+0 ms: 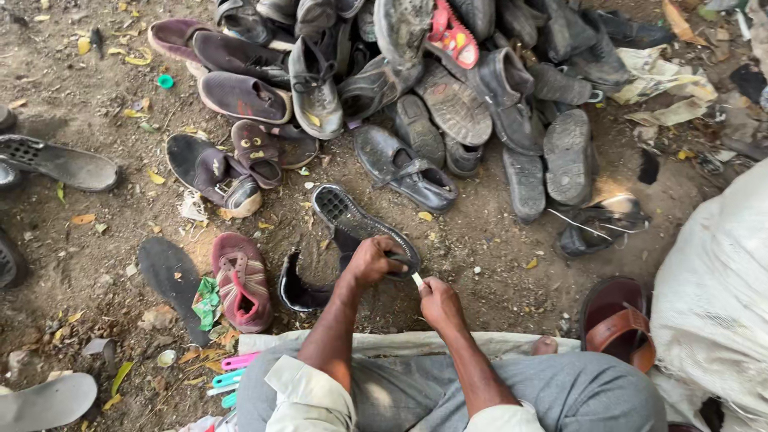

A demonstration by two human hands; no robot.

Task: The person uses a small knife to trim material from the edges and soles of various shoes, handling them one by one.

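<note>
My left hand (371, 262) grips the heel end of a worn black shoe (352, 218) that lies sole-up on the dirt, its torn black upper (300, 290) peeled away to the left. My right hand (438, 302) is closed around a small pale blade or tool (417, 279), its tip touching the shoe's edge just beside my left hand. Both forearms reach out from rolled pale sleeves above my grey trousers (480, 392).
A big heap of old shoes and sandals (416, 88) fills the ground ahead. A maroon sandal (242, 280) and a loose black sole (170, 280) lie to the left. A white sack (716, 296) and a brown sandal (616, 324) are on the right.
</note>
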